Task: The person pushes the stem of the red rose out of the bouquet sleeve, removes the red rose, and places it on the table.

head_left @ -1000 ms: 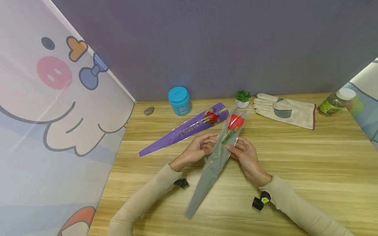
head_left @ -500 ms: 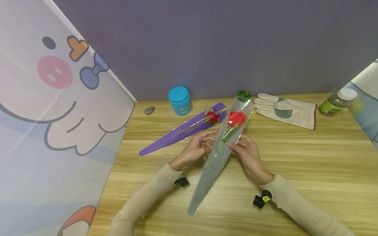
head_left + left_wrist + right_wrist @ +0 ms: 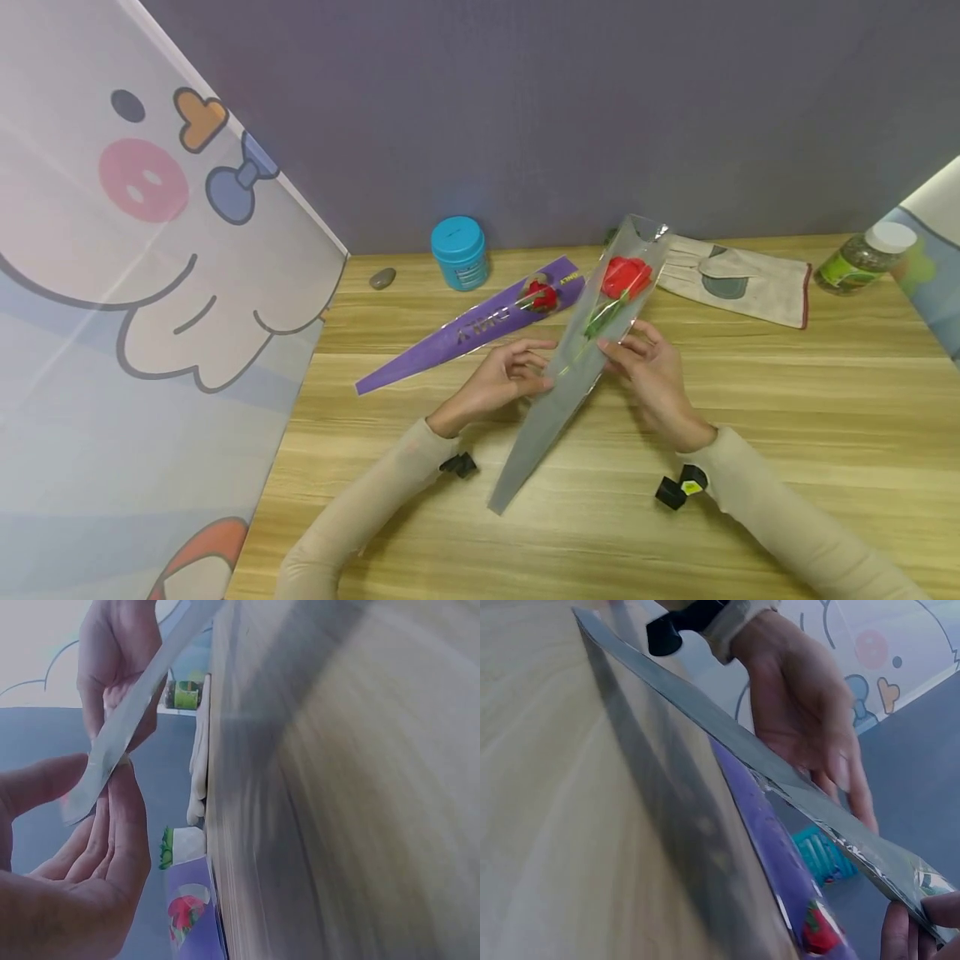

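A red rose [image 3: 627, 277] lies inside a long tapered grey sleeve with a clear front [image 3: 551, 412]. Both hands hold this wrapped rose above the table, its narrow end pointing toward the person. My left hand [image 3: 504, 377] pinches the sleeve's left edge between thumb and fingers, as the left wrist view confirms. On the opposite edge, a little higher up, my right hand [image 3: 654, 375] pinches it with the thumb [image 3: 941, 907] on the front. A second wrapped rose, in a purple sleeve [image 3: 431, 354], lies on the table behind the left hand.
Along the back of the wooden table [image 3: 780, 417] stand a grey stone [image 3: 382, 278], a blue lidded tub [image 3: 459, 254] and a jar with a white lid [image 3: 862, 258]. A work glove [image 3: 757, 283] lies there too. The sleeve mostly hides a small potted plant [image 3: 611, 237].
The wrapped rose has shifted up and to the right, and its clear front has turned more toward the head camera. My right hand has moved the same way; the left hand has barely moved.
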A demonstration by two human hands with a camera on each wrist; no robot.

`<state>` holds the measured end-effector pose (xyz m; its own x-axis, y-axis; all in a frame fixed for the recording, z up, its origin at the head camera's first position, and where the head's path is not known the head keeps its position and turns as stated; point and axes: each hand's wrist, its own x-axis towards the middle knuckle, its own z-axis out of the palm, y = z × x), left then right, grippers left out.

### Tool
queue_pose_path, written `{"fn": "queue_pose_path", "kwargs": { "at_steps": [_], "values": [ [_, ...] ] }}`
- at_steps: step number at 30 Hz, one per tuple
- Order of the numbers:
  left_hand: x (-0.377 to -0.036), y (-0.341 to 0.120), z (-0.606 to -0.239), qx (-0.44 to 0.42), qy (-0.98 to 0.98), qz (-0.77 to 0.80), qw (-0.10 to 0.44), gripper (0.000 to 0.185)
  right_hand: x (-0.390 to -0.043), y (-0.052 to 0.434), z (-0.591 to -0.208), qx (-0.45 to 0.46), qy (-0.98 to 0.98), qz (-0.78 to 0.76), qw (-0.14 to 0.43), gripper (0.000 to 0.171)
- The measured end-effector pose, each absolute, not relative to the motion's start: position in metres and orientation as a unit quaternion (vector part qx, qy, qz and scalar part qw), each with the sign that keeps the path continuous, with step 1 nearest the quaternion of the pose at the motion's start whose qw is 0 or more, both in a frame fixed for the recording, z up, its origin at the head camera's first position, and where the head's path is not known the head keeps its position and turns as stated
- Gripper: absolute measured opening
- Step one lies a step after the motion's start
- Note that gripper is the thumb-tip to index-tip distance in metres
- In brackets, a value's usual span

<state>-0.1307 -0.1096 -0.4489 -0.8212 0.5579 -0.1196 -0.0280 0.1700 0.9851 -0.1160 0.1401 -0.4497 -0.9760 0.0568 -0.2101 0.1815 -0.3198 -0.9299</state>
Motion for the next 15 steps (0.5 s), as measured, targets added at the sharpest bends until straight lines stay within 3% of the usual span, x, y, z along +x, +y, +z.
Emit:
{"fn": "queue_pose_path", "kwargs": {
  "at_steps": [15],
  "values": [
    [-0.117, -0.111, -0.447, 0.184, 0.741, 0.591, 0.263, 0.054, -0.136, 0.165, -0.42, 0.056, 0.53, -0.845, -0.043, 0.037]
  ]
}}
